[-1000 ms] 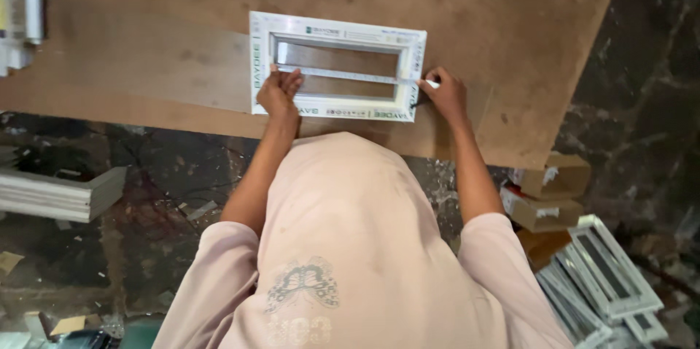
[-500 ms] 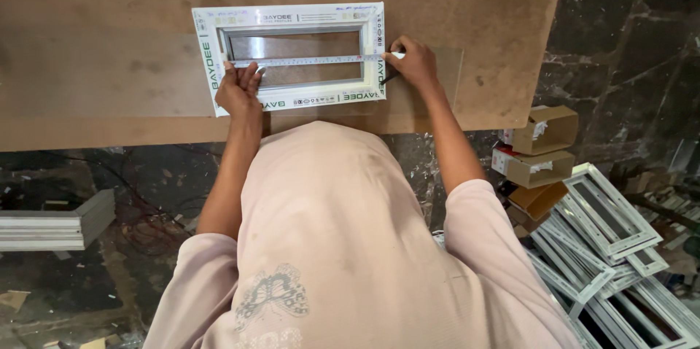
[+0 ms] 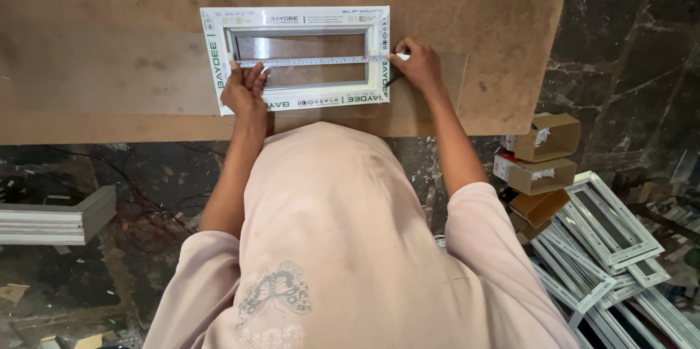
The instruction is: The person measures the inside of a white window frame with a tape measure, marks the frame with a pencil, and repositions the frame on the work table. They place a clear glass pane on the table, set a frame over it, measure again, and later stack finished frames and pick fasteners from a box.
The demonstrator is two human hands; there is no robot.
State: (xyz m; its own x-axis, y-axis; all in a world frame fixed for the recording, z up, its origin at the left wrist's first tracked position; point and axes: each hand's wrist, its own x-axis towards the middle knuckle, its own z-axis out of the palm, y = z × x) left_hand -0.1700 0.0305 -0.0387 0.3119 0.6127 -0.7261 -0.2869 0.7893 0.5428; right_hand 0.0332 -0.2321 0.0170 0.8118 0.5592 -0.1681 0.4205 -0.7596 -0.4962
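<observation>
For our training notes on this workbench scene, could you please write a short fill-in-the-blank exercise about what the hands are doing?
1. A measuring tape is stretched across the opening of a white rectangular ____.
2. The left hand presses the tape down at the frame's ____ side.
3. The right hand holds the tape at the frame's ____ side.
4. The frame lies flat on a brown ____.

Missing words: frame; left; right; board
</observation>
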